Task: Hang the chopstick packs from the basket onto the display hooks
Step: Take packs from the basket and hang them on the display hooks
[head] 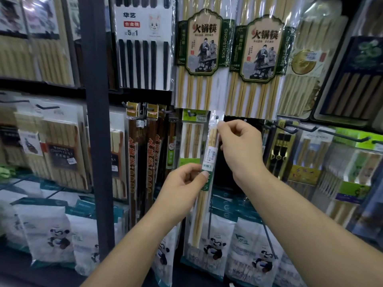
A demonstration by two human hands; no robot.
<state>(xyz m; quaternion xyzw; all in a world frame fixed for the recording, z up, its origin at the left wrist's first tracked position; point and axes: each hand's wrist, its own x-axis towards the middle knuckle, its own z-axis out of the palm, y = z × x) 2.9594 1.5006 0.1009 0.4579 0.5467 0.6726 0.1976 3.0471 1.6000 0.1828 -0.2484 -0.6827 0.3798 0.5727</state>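
A narrow clear pack of pale bamboo chopsticks (pixel 204 206) stands upright in front of the display. My right hand (pixel 240 146) pinches its top, just below the punched hanging hole. My left hand (pixel 185 181) pinches its middle at the green-and-white label. The hole sits at the tip of a dark display hook (pixel 216 117). Right behind it to the left, a similar green-headed chopstick pack (pixel 191 139) hangs on a neighbouring hook. The basket is out of view.
Large bamboo chopstick packs (pixel 202 59) hang on the row above. Dark red chopstick packs (pixel 152 154) hang to the left, beside a dark vertical post (pixel 96 121). Long bare hooks (pixel 344 136) jut out at right. White panda-printed bags (pixel 257 251) stand below.
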